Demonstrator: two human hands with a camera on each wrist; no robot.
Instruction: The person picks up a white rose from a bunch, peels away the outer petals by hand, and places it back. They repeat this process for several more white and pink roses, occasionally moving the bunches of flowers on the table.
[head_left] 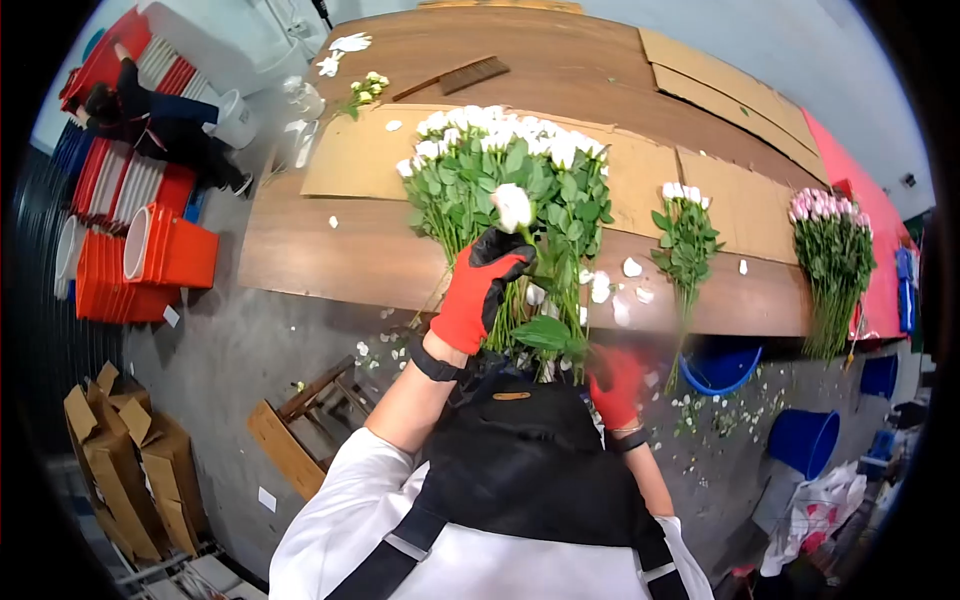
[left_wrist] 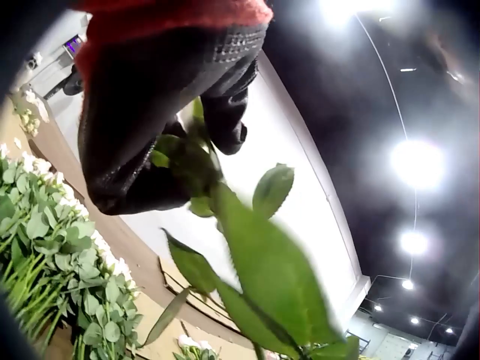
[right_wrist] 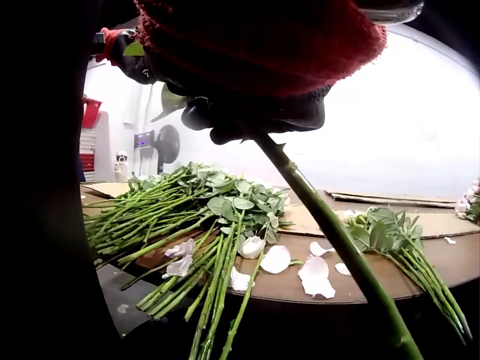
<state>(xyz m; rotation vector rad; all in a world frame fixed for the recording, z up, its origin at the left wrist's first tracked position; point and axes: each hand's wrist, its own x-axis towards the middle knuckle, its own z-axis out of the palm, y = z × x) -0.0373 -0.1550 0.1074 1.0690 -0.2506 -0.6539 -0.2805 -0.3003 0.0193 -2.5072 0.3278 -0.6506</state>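
A white rose (head_left: 513, 208) is held up by my gloved left hand (head_left: 485, 283), which pinches its stem just below the bloom. In the left wrist view, the black fingers of the left hand (left_wrist: 161, 105) curl round the stem among green leaves (left_wrist: 270, 262). My right hand (head_left: 617, 385), blurred in the head view, grips the thorny stem (right_wrist: 337, 240) lower down; the right wrist view shows the right hand (right_wrist: 255, 67) closed round it. Beneath and behind lies a large pile of white roses (head_left: 500, 165) on the brown table (head_left: 330, 240).
Cardboard sheets (head_left: 360, 160) lie on the table with a smaller white-rose bunch (head_left: 686, 235), a pink bunch (head_left: 832, 260), a brush (head_left: 470, 75) and loose petals (head_left: 622, 311). Blue buckets (head_left: 803, 442) and a wooden stool (head_left: 290, 445) stand on the floor. Another person (head_left: 150, 125) is at back left.
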